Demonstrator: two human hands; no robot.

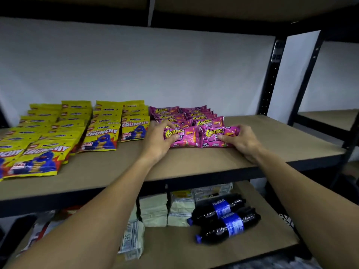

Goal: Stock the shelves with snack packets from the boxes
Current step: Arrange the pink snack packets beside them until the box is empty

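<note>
Brown shelf board [213, 164] spans the view, with yellow Crunchy packets [101, 136] rowed at left and pink Corntoz rows [196, 115] just right. Left hand [159, 140] curls round the near-left Corntoz packet [184, 135]. Right hand [242, 141] grips the near-right Corntoz packet [213, 133]. Both packets are side by side on the board.

Brown shelf board [272, 136]: yellow packets [101, 136] left, pink packets [194, 117] centre.

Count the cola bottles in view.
2. Both lie sideways on the lower shelf, right of the pale packets: the rear bottle, and the front bottle beside it. More may be hidden under the upper shelf.
</note>
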